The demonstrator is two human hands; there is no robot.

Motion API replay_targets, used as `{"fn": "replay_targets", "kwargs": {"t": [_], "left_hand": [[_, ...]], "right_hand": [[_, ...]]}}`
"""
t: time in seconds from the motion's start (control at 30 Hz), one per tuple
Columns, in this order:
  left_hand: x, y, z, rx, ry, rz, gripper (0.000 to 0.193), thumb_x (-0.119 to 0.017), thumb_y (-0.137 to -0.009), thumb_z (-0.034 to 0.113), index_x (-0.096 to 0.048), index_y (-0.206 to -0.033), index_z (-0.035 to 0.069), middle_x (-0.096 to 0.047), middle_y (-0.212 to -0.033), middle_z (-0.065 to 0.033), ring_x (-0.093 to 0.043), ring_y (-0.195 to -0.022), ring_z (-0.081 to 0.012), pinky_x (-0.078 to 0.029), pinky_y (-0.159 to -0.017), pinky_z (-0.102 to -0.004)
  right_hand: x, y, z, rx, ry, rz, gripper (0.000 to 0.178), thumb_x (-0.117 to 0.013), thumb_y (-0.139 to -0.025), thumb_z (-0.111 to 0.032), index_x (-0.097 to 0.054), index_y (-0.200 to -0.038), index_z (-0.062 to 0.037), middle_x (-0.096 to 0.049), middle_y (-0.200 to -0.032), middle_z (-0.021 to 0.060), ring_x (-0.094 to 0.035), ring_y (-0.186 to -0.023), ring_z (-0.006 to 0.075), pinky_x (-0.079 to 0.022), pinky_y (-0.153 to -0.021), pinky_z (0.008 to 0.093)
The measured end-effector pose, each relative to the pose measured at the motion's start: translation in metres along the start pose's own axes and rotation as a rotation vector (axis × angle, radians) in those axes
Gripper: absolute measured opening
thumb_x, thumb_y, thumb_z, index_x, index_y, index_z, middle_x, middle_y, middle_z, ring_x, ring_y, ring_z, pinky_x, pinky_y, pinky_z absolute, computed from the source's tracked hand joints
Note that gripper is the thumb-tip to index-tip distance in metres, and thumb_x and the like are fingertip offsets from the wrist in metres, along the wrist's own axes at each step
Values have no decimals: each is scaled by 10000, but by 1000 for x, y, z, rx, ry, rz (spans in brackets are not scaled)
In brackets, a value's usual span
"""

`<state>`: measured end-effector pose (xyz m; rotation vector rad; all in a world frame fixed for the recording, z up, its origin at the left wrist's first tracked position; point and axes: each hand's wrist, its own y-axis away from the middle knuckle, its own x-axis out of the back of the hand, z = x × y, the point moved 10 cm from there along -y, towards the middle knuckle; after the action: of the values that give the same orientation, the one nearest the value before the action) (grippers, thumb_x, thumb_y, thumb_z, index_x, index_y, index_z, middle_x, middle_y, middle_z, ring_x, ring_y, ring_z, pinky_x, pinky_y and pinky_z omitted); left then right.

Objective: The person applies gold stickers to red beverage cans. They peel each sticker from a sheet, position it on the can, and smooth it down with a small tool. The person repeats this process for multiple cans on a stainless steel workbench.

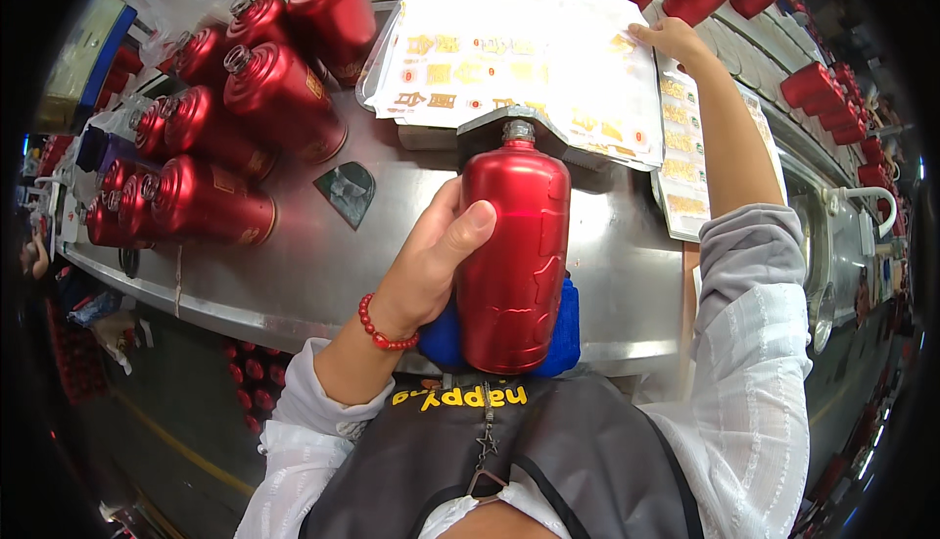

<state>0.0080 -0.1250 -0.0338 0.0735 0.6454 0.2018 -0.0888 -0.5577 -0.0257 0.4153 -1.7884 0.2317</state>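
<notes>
My left hand (431,250) is wrapped round a glossy red bottle (514,265) with a clear glass neck. The bottle stretches away from me with its neck at the far end, against a grey metal holder (578,147); its near end rests over a blue cloth (568,328). Raised outlines show along the bottle's right side. Up and to the right, my right hand (678,42) pinches at the right edge of a white label sheet (548,20) printed in gold and red. This sheet tops a stack, and glare washes out much of it.
Several red bottles (279,98) stand on the metal table (343,255) at the left. Near them lies a dark flat plate (347,193). More label sheets (685,162) sit to the right. Behind runs a slatted conveyor (754,35) carrying red bottles.
</notes>
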Motion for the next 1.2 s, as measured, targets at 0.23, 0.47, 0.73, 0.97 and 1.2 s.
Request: {"fn": "replay_targets", "kwargs": {"t": [0.23,0.47,0.73,0.97,1.2], "left_hand": [[6,-2,-6,19,93,-88,604,-512,-1050,372,-361,-1487,-17,-564,-1377,-139,-576,-1235,-196,-464,-1052,-351],[3,0,-3,-11,101,-146,554,-462,-1072,358,-372,-1482,-5,-568,-1368,-127,-575,-1233,-188,-464,-1052,-348],[0,0,-2,-18,106,-158,520,-445,-1080,354,-395,-1458,-1,-561,-1370,-121,-563,-1244,-183,-456,-1058,-345],[1,0,-1,-28,125,-155,536,-494,-1071,336,-373,-1470,-1,-558,-1382,-121,-563,-1251,-180,-454,-1070,-353],[9,1,-6,-44,74,-73,600,-521,-1060,366,-342,-1484,-20,-546,-1387,-135,-560,-1250,-185,-451,-1060,-333]], "right_hand": [[7,-14,-6,316,285,250,359,-646,-906,-373,-770,-985,-45,-734,-1046,187,-692,-968,405,-527,-912,469],[21,0,-6,175,135,226,470,-580,-963,-428,-743,-1057,4,-701,-1123,247,-657,-1086,410,-499,-952,457],[-4,-15,23,66,-16,166,395,-714,-873,-394,-750,-968,-13,-705,-1052,221,-669,-988,381,-510,-864,438],[62,87,-80,810,-55,601,228,-701,-906,-259,-731,-940,-36,-675,-1026,161,-651,-930,355,-518,-823,416],[28,54,-111,561,-338,163,318,-724,-901,-307,-729,-1100,-58,-730,-927,135,-675,-785,298,-514,-763,372]]}}
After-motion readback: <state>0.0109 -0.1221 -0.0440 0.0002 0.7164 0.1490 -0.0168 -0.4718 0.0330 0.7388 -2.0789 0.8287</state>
